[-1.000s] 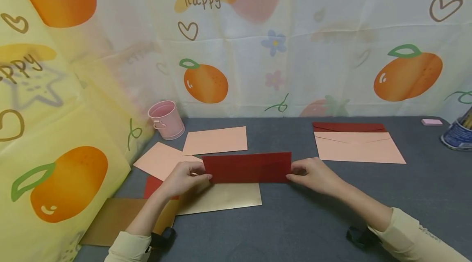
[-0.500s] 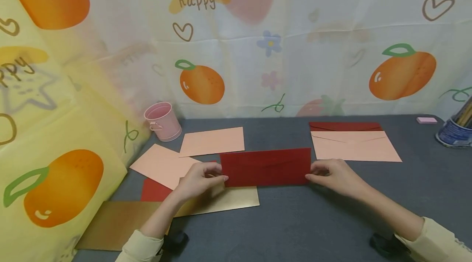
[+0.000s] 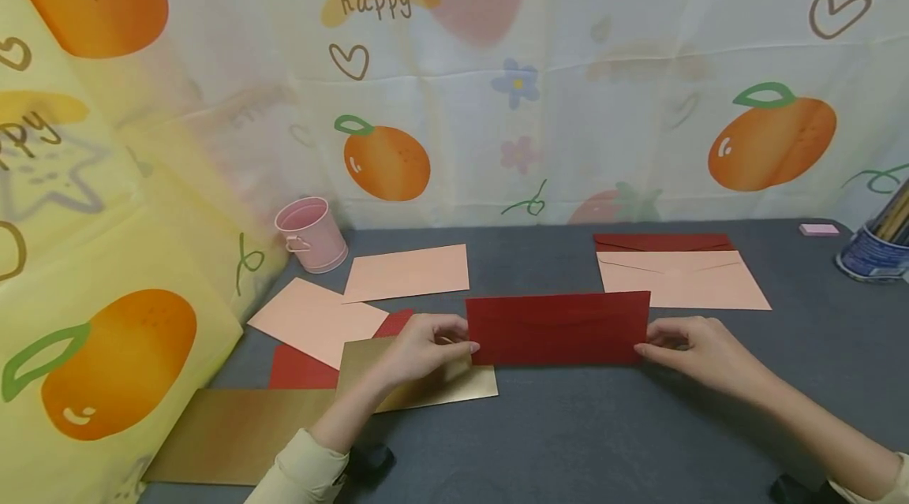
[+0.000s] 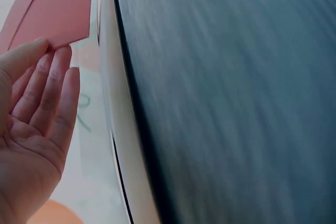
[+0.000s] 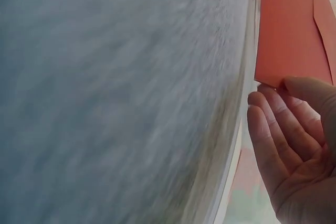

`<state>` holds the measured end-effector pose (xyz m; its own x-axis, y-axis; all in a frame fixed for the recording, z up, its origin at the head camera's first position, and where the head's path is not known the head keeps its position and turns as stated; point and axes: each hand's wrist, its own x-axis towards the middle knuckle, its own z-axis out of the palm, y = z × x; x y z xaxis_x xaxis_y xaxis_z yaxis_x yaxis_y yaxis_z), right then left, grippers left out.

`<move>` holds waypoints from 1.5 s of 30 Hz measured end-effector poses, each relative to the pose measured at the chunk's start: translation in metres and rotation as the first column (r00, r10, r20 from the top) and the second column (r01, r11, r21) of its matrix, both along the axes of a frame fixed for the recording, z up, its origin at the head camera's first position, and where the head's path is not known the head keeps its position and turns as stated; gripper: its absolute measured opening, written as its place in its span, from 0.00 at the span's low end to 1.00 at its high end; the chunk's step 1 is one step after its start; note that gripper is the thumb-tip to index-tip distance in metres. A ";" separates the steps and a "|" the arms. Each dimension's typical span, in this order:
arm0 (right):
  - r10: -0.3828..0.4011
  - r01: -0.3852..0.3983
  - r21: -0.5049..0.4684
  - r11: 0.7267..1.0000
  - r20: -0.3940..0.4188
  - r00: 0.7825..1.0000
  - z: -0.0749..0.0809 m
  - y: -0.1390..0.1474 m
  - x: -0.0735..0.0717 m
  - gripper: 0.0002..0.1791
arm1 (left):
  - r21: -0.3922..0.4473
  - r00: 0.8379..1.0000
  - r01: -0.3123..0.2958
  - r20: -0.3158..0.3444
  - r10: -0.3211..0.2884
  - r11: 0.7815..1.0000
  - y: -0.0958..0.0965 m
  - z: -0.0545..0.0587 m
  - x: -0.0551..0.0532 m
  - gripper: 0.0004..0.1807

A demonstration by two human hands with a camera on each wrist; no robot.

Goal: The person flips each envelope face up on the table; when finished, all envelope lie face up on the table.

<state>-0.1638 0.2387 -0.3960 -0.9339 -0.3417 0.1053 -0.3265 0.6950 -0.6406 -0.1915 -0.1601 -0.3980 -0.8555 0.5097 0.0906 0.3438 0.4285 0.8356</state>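
A dark red envelope (image 3: 558, 329) is held up above the table between both hands, its broad side toward the head camera. My left hand (image 3: 426, 348) pinches its left end between thumb and fingers. At the right end, the thumb and fingers of my right hand (image 3: 699, 354) pinch the other edge. Both wrist views show the thumb pressing the corner of the envelope (image 4: 58, 11), with a flap line on the side seen there. Beneath the left hand lies a gold envelope (image 3: 454, 390), partly covered by hand and arm.
Pink envelopes (image 3: 406, 274) lie at the back left, with red and gold ones (image 3: 234, 433) nearer. A pink envelope (image 3: 682, 279) overlaps a dark red one (image 3: 660, 241) at the back right. A pink bucket (image 3: 312, 236), an eraser-like block (image 3: 818, 229) and a blue pen holder (image 3: 877, 252) stand farther back.
Both hands have carried the dark red envelope to the right, from over the gold envelope to below the back-right pair. More of the gold and red envelopes at left shows now.
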 end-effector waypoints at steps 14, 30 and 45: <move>-0.151 0.145 0.047 0.988 0.160 0.976 0.000 0.056 0.021 0.13 | 0.059 0.997 0.071 -0.024 -0.069 0.996 0.065 -0.005 -0.005 0.09; -0.334 0.340 0.037 0.940 0.313 0.889 -0.014 0.116 0.015 0.33 | 0.065 0.983 -0.025 0.181 0.013 0.998 0.136 -0.005 -0.014 0.26; -0.447 0.419 0.168 0.892 0.197 0.873 -0.023 0.152 -0.004 0.40 | 0.048 0.957 -0.007 0.291 -0.007 0.999 0.186 -0.011 -0.013 0.31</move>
